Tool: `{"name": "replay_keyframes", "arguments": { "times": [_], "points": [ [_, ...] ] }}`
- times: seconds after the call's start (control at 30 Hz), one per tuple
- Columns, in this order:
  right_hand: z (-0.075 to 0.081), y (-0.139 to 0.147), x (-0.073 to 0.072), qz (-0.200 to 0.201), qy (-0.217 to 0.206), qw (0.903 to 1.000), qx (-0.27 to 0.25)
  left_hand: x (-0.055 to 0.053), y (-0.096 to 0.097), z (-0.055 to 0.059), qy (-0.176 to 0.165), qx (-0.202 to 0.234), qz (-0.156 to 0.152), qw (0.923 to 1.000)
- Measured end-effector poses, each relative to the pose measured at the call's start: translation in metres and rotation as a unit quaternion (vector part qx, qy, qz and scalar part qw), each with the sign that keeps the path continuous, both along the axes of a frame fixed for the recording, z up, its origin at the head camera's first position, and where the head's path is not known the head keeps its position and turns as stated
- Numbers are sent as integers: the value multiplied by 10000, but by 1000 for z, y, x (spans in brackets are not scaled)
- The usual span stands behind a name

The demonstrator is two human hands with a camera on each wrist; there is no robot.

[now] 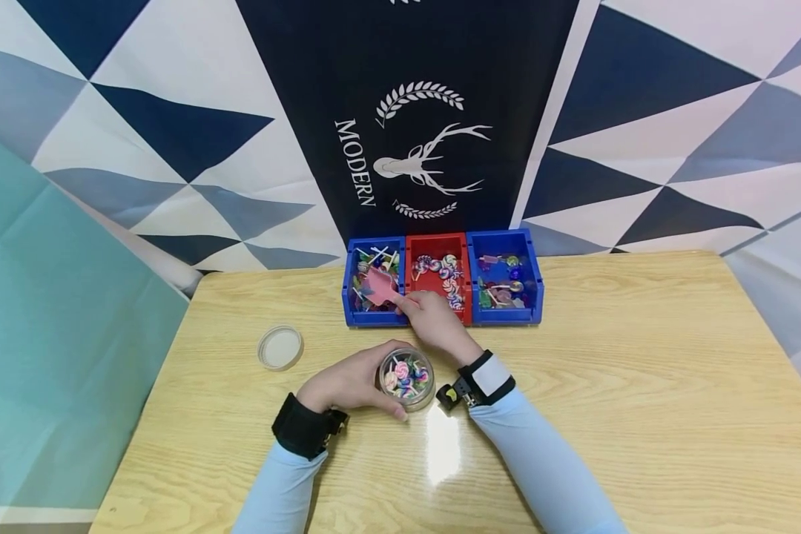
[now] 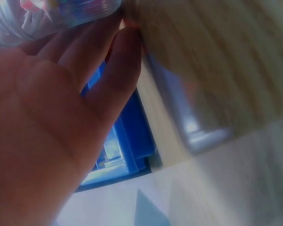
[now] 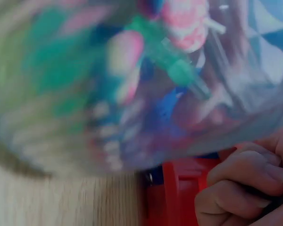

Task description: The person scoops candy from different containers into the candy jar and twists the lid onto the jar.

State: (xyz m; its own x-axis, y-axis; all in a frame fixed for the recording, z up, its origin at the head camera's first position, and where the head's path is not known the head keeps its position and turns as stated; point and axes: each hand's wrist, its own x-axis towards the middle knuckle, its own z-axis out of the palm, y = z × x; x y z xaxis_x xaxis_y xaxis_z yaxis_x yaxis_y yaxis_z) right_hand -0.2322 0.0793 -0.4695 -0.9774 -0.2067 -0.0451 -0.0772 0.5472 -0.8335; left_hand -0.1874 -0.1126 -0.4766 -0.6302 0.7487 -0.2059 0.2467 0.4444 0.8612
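Light-blue sleeves (image 1: pixel 541 460) at seven and five o'clock meet black wristbands (image 1: pixel 300 428), the right one bearing a pale rectangular patch (image 1: pixel 492 375).

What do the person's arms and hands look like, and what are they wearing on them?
Both arms wear light blue sleeves. The left hand and right hand have no gloves. Each wrist has a wide black strap; the right strap carries a whitish rectangular patch and a small black gadget with a yellow mark.
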Motion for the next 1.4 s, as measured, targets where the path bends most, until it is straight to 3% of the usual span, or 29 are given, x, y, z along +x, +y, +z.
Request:
{"name": "replay_keyframes", "arguments": {
  "times": [0.2, 0.4, 0.67, 0.93, 1.13, 1.4],
  "points": [
    [1, 3, 2, -274, -340, 9962, -756, 0, 1, -2, 24, 77, 2, 10000],
    [10, 11, 5, -275, -574, 9919, -1103, 0, 1, -3, 27, 9, 63, 10000],
    [25, 43, 5, 382, -857, 9818, -1652, -2, 2, -1, 35, -121, 148, 9998],
    [39, 92, 5, 1109, -1190, 9643, -2090, 0, 2, -1, -28, -100, 170, 9998],
    [46, 116, 10, 1776, -1358, 9599, -1691, 0, 2, -2, 34, -68, 105, 9999],
    [51, 117, 15, 2438, -989, 9629, -604, -1, 2, -2, 11, -152, 164, 9998]
  ]
}}
